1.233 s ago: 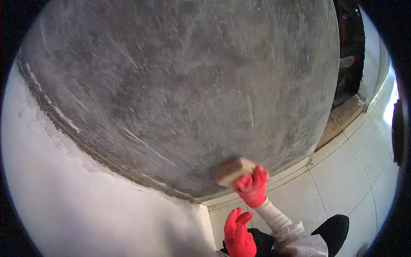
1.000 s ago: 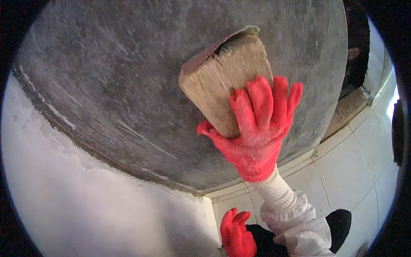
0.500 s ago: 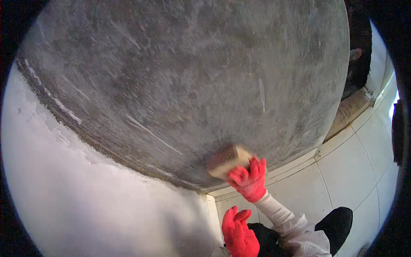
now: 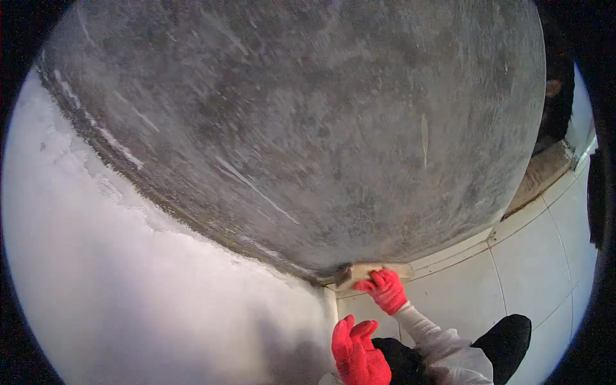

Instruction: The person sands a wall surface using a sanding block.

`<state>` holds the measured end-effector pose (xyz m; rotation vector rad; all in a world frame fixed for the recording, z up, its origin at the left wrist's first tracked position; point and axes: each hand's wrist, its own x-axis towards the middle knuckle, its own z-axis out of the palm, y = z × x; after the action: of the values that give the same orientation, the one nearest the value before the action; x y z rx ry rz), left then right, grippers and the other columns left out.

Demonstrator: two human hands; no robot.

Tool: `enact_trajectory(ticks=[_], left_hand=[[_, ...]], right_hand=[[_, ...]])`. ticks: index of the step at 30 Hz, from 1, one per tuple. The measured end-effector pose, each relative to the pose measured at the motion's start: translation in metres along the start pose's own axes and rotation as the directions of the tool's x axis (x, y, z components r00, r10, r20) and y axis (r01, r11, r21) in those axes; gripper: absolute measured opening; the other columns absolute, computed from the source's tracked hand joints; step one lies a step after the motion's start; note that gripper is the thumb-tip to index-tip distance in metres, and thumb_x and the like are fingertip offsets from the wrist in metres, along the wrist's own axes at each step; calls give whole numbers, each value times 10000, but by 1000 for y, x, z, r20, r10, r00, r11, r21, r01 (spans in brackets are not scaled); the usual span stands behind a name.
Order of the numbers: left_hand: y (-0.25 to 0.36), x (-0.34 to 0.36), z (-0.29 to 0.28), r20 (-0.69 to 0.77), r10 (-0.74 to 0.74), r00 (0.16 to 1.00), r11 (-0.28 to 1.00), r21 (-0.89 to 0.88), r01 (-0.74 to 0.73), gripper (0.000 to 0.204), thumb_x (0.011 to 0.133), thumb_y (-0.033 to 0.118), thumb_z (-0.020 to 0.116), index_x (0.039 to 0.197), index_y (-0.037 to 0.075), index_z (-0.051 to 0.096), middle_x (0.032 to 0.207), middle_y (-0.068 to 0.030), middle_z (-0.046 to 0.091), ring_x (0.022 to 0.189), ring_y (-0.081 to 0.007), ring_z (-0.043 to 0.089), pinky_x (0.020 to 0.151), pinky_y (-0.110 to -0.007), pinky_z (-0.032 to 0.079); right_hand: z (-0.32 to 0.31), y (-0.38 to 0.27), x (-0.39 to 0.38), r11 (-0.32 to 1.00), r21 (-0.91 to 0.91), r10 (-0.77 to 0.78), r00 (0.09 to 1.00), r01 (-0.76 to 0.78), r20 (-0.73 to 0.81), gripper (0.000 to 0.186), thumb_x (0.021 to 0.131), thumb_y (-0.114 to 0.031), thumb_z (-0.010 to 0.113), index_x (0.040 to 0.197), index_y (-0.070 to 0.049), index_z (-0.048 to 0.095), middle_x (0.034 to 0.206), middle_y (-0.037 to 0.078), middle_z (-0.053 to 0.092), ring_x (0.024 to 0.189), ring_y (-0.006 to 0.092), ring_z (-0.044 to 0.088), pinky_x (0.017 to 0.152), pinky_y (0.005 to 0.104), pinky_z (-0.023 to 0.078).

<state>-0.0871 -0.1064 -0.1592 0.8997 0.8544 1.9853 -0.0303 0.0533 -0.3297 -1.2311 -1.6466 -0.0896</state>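
My right hand [image 4: 385,289], in a red glove below a white sleeve, grips a wooden block [image 4: 351,273] at the bottom edge of a large grey, streaked surface [image 4: 301,115]; the block's outer side is partly hidden by my fingers. My left hand [image 4: 357,353], also red-gloved, is at the lower centre with fingers up and slightly curved, holding nothing that I can see.
A white wall [image 4: 128,269] meets the grey surface along a rough edge on the left. White floor tiles [image 4: 526,263] run along the lower right. A dark recess [image 4: 558,109] with a brownish sill [image 4: 539,176] lies at the right. My dark-clad legs show below.
The block in my right hand was high on the grey surface a second ago and is now down at its bottom edge. The view has shifted slightly; my left hand stays low.
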Motion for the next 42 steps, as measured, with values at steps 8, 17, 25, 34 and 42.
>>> enact_trajectory(ticks=[8,17,25,34,42], left_hand=[[21,22,4,196,-64,979,997,50,55,548,1023,163,496,1512,10,305,1530,-152,385,1254,-302,523,1104,-448,385],[29,21,24,-38,-35,999,999,36,36,587,973,267,553,1455,-16,376,1442,-223,472,1112,-347,605,993,-497,478],[14,20,7,5,-173,985,984,52,172,546,1014,227,486,1479,-22,344,1377,-216,524,1170,-315,573,1048,-442,436],[27,28,13,158,-90,983,979,194,59,607,992,256,572,1487,-14,347,1393,-161,515,1171,-272,563,1063,-396,422],[4,24,13,173,-190,966,976,139,167,592,998,276,563,1481,-5,367,1451,-148,475,1164,-257,565,1060,-405,425]], right_hand=[[-69,-130,207,972,-132,-222,938,193,-265,455,770,-403,795,1189,-286,663,1109,62,599,875,231,634,696,396,506],[-1,-79,119,909,-227,-376,923,349,-86,570,894,-357,617,1448,-307,491,1468,64,459,1245,206,530,868,431,516],[3,-70,89,843,74,-525,783,533,335,586,916,-204,508,1493,-265,424,1287,49,558,1185,209,571,921,387,508],[-77,-185,273,944,-201,-322,856,260,-404,564,834,-251,637,1386,-326,551,1214,59,546,1043,226,588,703,397,533],[22,25,15,905,-87,-334,820,417,464,352,959,-278,552,1308,-238,584,1305,71,565,1304,210,471,892,380,543]])
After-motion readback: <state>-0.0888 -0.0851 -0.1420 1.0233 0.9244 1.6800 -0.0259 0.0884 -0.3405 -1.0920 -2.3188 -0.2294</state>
